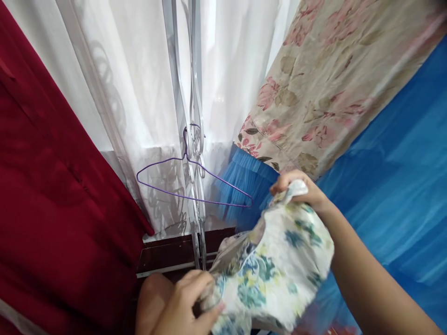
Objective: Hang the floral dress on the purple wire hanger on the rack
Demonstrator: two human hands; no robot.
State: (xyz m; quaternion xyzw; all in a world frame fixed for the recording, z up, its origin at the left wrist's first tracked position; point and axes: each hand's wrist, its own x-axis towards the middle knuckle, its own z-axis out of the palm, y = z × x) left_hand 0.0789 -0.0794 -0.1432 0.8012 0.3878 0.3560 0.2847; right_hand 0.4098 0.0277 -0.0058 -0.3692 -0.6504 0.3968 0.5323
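Observation:
A white garment (279, 270) with blue, green and yellow flowers is stretched between my two hands, slightly blurred. At the lower middle, my left hand (190, 298) is closed on one end of it, fingers and thumb pinching the cloth. Farther up and to the right, my right hand (300, 188) grips the other end, with a bit of white edge sticking out above the fingers. Beyond the garment, a purple hanger (195, 197) hangs bare from a grey metal rack (190, 107). Neither hand touches the hanger.
A dark red curtain (52, 177) covers the left side, and white curtains (129, 79) hang behind the rack. On the right are a beige floral cloth (314, 88) and blue sheer fabric (391, 177). A dark ledge (164, 256) lies low behind my left hand.

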